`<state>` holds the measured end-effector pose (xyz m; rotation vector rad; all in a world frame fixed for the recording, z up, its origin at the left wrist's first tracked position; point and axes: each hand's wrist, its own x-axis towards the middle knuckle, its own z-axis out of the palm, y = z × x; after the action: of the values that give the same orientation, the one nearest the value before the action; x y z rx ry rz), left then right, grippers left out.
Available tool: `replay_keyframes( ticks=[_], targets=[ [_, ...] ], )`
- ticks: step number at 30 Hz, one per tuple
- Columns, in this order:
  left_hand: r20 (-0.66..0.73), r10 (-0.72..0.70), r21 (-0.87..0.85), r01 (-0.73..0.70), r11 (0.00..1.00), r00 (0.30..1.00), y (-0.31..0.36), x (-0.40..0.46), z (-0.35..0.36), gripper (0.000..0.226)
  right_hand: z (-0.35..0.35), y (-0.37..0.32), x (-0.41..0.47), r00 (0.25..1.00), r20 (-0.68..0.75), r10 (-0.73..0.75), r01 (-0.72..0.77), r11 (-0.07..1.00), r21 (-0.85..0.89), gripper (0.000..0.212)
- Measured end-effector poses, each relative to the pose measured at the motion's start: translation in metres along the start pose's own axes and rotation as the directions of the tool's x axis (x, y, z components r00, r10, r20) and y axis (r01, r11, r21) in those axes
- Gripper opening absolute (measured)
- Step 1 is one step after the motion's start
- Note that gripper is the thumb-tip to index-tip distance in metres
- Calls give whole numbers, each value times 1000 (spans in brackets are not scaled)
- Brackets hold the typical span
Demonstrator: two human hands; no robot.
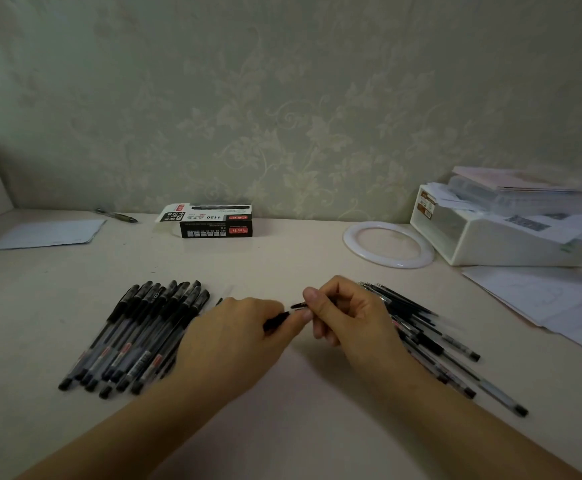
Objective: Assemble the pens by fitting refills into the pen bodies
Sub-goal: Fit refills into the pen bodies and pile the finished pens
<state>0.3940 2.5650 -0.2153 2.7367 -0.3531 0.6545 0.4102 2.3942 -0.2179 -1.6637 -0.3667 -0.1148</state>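
Observation:
A row of several capped black pens point(137, 336) lies on the table at the left. A loose heap of thin refills and pen bodies point(431, 337) lies at the right, partly hidden behind my right hand. My left hand point(234, 336) grips a dark pen part point(275, 320) whose end points toward the right hand. My right hand point(348, 315) pinches a small dark piece point(298, 305) between thumb and fingers, close to the end of the left hand's part. Whether the two pieces touch is unclear.
A black pen box point(213, 221) stands open by the wall. A white ring point(388, 244) and a white bin with papers point(504, 233) sit at the back right; loose sheets point(552, 303) lie beside them. A paper point(47, 233) and a single pen point(116, 215) lie at the back left.

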Motion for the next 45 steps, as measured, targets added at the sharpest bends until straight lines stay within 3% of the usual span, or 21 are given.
replay_keyframes(
  ticks=[3,5,7,12,18,22,26,31,40,45],
  targets=[
    [9,-56,-1,56,998,998,-1,1,-1,76,-3,-2,2,995,-90,-51,52,999,8,31],
    [15,-60,-32,60,998,998,3,-1,-2,71,-6,0,4,986,-153,-68,69,998,1,20],
    [26,-60,-86,62,994,998,6,-3,-3,60,-11,5,4,981,-175,-80,56,989,-137,6],
    [35,-62,-190,67,980,998,1,-3,-5,26,-11,13,1,988,-39,-148,102,826,-555,6],
    [80,49,-191,-33,981,996,-3,-3,2,14,-6,16,-1,981,104,-161,190,732,-654,9],
    [79,49,-189,-33,981,996,-6,-1,3,13,-6,17,-2,985,103,-135,169,743,-648,11],
    [87,75,-230,-53,972,993,-8,-1,2,11,-7,14,-3,991,65,-119,135,815,-563,37],
    [95,160,-317,-123,941,982,-5,-2,4,9,-7,10,-1,986,82,-146,167,887,-431,17],
    [159,176,-400,-99,911,972,-6,2,1,21,-10,13,1,995,60,-80,93,960,-265,14],
    [187,148,-329,-80,941,971,-8,2,-2,30,-10,6,0,990,73,-124,137,967,-213,16]
  ],
)
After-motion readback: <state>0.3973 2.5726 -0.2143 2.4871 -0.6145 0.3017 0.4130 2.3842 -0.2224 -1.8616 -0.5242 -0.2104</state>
